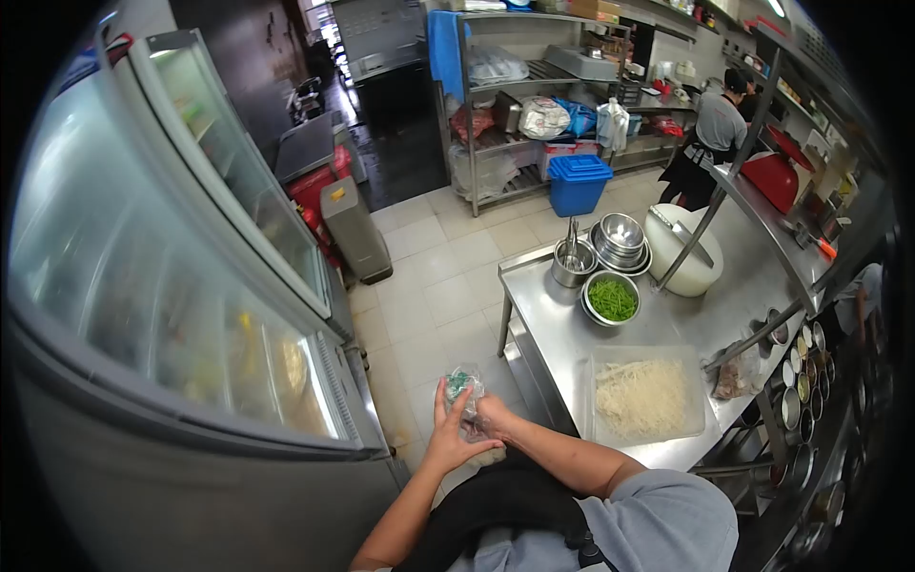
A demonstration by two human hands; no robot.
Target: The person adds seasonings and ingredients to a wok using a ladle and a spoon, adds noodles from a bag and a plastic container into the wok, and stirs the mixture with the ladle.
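Observation:
Between my two hands, low in the middle of the head view, is a clear plastic bag (464, 378) with something green in its top. My left hand (452, 434) is curved around its near left side, thumb and fingers against the plastic. My right hand (493, 418) closes on the bag from the right, its fingertips partly hidden. A pale item (488, 459) shows just under my hands. To the right, a plastic tub (703, 419) of pale shreds (640, 398) and a bowl of chopped greens (612, 299) rest on a steel table (553, 334).
Glass-door fridges (143, 276) line the left. Behind stand a grey bin (355, 229), a blue container (579, 183) and a loaded shelf rack (470, 124). Metal bowls (621, 238) and a round white board (683, 276) are on the table. A person (717, 129) stands at the back right.

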